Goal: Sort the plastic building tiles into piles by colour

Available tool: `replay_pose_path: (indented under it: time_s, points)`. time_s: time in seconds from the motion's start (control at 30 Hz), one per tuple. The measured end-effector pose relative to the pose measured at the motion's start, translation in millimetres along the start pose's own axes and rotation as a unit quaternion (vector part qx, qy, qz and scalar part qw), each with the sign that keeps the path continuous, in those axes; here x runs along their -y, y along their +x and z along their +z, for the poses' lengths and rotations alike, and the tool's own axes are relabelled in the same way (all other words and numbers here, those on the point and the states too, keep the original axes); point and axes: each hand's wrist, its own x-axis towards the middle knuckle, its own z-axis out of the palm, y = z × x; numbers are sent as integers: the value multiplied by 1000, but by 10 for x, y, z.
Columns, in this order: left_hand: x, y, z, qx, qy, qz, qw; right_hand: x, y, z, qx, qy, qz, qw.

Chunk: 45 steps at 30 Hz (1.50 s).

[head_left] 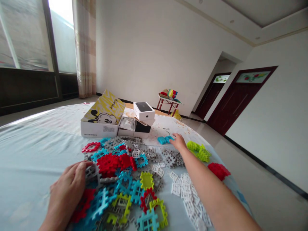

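My left hand [68, 187] rests at the left edge of a mixed pile, its fingers stretched over a grey interlocking plastic piece [92, 171]; the thumb is hidden. Reaching across the table, my right hand [179, 141] has its fingertips closed on a blue interlocking piece at a small blue group [164, 140]. Red toothed pieces [108, 164] lie stacked in the pile, among blue pieces [124, 182] and a yellow-green square [146, 180]. White window-like pieces [186, 189] are spread beside my right forearm.
Grey pieces [172, 158], green pieces [198, 150] and red pieces [218, 171] form separate groups on the cloth-covered table [29, 166]. Behind the pile stand an open yellow-and-white box [99, 128] and a white phone box [144, 112]. A small side table [169, 102] holds colourful items.
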Motion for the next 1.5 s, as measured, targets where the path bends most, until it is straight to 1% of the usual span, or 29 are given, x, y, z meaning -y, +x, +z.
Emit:
replay_pose_path:
  time_s: [0.1, 0.2, 0.23, 0.33, 0.37, 0.43, 0.53, 0.67, 0.77, 0.83, 0.9, 0.97, 1.03, 1.13, 1.2, 1.37, 1.5]
  points:
    - [-16, 1, -7, 6, 6, 3, 1000, 150, -241, -64, 21, 28, -45, 998]
    - [-30, 2, -17, 10, 11, 1, 1000, 386, -541, -122, 65, 60, -113, 990]
    - [-37, 0, -21, 10, 12, 1, 1000, 474, -650, -132, 85, 72, -142, 984]
    - [-59, -11, -32, 6, 11, 3, 1000, 725, -961, -118, 149, 99, -247, 952]
    - [-65, -16, -34, 4, 9, 4, 1000, 794, -1046, -100, 169, 95, -271, 943]
    - [-74, -26, -37, 0, 5, 7, 1000, 899, -1171, -53, 198, 71, -296, 932]
    - [-82, -37, -40, -7, 6, 16, 1000, 979, -1249, 20, 206, 29, -297, 932]
    - [-101, -41, -47, -5, 9, 12, 1000, 992, -1261, 72, 178, 1, -300, 937]
    - [-113, -43, -51, 0, 10, 12, 1000, 982, -1283, 64, 156, 8, -316, 936]
    - [-114, -47, -53, 0, 10, 12, 1000, 976, -1299, 35, 144, 30, -315, 938]
    - [-113, -52, -55, -1, 11, 14, 1000, 971, -1299, -4, 131, 66, -295, 944]
    - [-113, -56, -57, -5, 13, 15, 1000, 958, -1278, -38, 125, 111, -252, 953]
    - [-116, -55, -56, -8, 13, 17, 1000, 934, -1245, -52, 140, 142, -202, 959]
    - [-118, -46, -51, -1, 12, 13, 1000, 878, -1208, -32, 170, 135, -155, 964]
    - [-117, -41, -48, 2, 10, 12, 1000, 841, -1208, -9, 168, 120, -144, 968]
    - [-115, -46, -54, 3, 14, 11, 1000, 821, -1277, -18, 149, 89, -154, 973]
    - [-116, -48, -64, 8, 18, 3, 1000, 882, -1331, -48, 163, 49, -183, 968]
